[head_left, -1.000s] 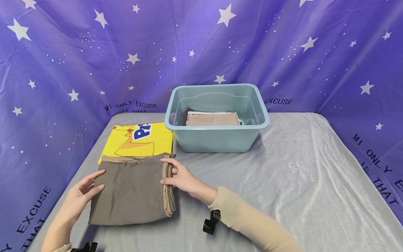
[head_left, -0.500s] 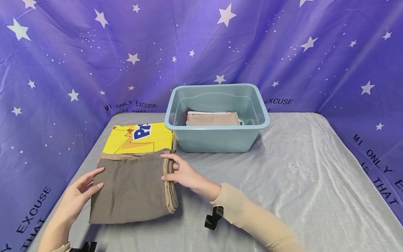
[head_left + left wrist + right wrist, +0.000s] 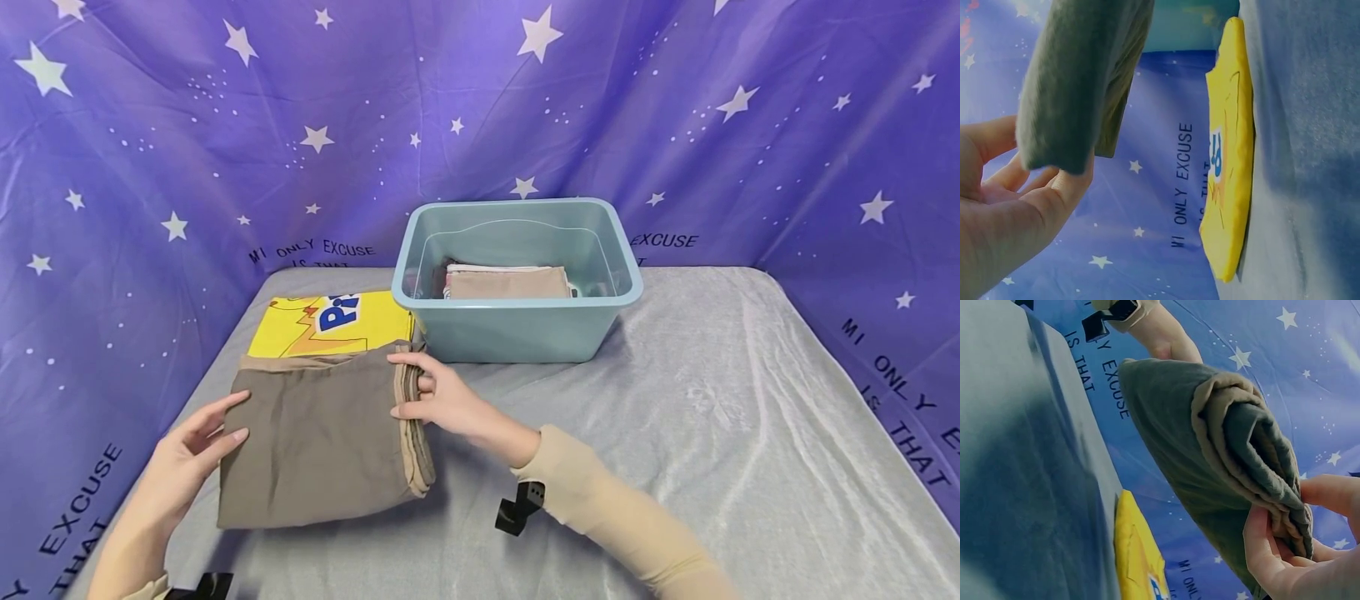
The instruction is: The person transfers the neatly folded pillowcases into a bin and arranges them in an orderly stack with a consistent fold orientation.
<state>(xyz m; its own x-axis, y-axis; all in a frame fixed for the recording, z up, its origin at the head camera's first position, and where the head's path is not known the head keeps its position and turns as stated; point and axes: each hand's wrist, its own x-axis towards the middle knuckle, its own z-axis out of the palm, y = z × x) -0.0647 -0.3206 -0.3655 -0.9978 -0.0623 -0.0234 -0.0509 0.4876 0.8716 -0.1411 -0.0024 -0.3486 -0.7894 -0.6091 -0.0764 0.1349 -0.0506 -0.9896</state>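
While the folded brown cloth [image 3: 322,446] hangs above the grey-covered worktop [image 3: 690,467], both your grips pinch it: your left hand [image 3: 176,462] at the left edge, your right hand [image 3: 446,402] at the layered right edge, some fingers hidden behind it. In the head view, it covers the near part of the yellow cloth [image 3: 330,327], whose lettering breaks off after "Pi". Just beside that, the blue bin [image 3: 517,335] holds a beige cloth [image 3: 510,284]; its front wall hides the bottom. Behind, the starry curtain [image 3: 450,83] runs out of frame.
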